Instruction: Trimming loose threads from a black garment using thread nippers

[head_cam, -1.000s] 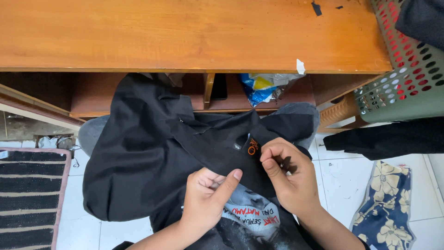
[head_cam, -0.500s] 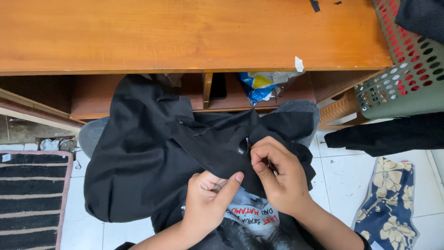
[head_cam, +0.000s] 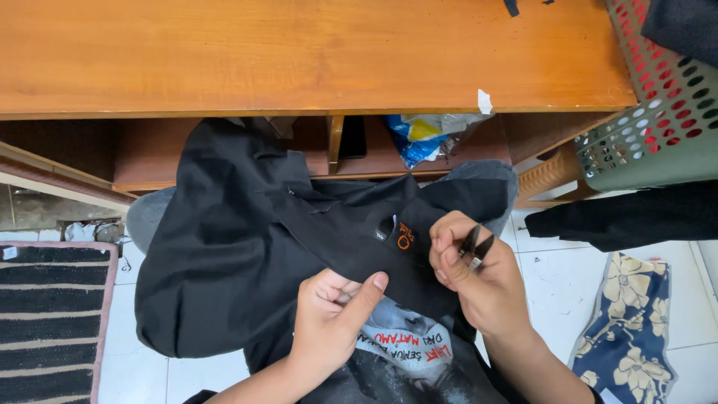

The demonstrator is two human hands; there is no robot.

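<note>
A black garment [head_cam: 224, 254] lies spread over my lap below the wooden table [head_cam: 299, 52]. It has a small orange embroidered mark [head_cam: 404, 240] and a tiny label next to it. My left hand [head_cam: 333, 318] pinches the black cloth, thumb stretched along its edge. My right hand [head_cam: 479, 284] is just right of the mark and grips small dark thread snips [head_cam: 475, 245], blades pointing up. Under the garment shows my printed shirt [head_cam: 407, 348] with red lettering.
A shelf under the table holds a blue and yellow plastic bag [head_cam: 426, 138]. A green and red perforated basket [head_cam: 658, 120] stands at the right with dark cloth [head_cam: 636, 217] below it. A floral cloth [head_cam: 628, 329] lies on the white tiles; a striped mat [head_cam: 48, 314] at left.
My right hand has drawn back to the right off the orange mark, which now shows again, and the snips stand out above its fingers. The left hand has barely moved.
</note>
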